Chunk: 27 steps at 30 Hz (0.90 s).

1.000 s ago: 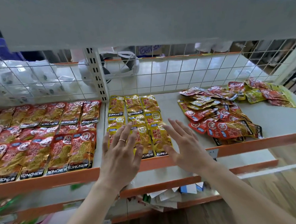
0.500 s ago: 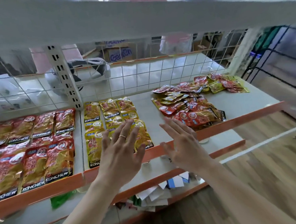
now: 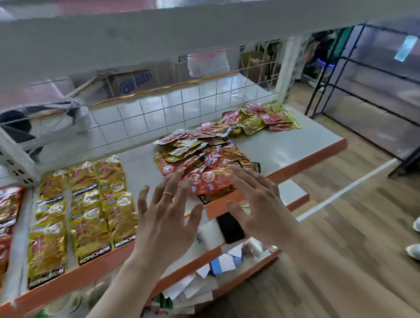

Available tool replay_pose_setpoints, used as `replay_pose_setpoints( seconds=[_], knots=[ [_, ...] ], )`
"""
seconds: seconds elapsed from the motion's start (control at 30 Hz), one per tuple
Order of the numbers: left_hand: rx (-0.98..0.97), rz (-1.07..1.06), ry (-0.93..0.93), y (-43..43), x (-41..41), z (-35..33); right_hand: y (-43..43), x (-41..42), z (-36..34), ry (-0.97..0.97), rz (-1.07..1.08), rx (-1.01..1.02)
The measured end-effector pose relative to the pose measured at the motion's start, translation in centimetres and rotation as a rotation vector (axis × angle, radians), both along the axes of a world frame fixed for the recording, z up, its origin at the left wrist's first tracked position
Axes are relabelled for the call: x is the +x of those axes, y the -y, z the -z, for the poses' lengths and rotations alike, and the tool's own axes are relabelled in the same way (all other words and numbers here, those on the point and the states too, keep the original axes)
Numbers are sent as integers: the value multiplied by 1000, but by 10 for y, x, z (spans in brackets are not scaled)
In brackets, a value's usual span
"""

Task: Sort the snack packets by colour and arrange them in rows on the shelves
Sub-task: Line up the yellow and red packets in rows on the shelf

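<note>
My left hand (image 3: pixel 167 226) and right hand (image 3: pixel 262 205) hover palms down, fingers spread wide, holding nothing, at the near edge of the mixed packet pile (image 3: pixel 204 159). The pile lies on the shelf (image 3: pixel 290 148), right of the yellow rows (image 3: pixel 83 207).

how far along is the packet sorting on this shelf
Done: yellow packets lie in three tidy columns, red rows left of them. In hand: nothing; the left hand and right hand, both open, hover at the mixed pile. Left: that jumbled red-and-yellow pile and the smaller heap behind it.
</note>
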<state>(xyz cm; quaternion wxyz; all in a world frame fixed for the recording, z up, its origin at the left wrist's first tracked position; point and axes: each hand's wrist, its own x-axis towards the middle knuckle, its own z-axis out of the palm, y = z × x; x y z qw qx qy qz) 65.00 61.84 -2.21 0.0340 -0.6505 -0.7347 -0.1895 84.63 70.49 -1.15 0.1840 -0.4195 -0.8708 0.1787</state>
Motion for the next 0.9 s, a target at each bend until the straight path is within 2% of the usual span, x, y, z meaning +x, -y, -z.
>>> replay_pose_setpoints(
  seconds=[0.2,0.43,0.9],
  knots=[
    [31,33,-9,-54,65,-5,-46,62,-1,-17,28,16],
    [-10,8,-6,-88,103,6,-89,98,2,-7,1,21],
    [-36,-20,52,-120,79,24,-125,70,10,6,5,-7]
  ],
)
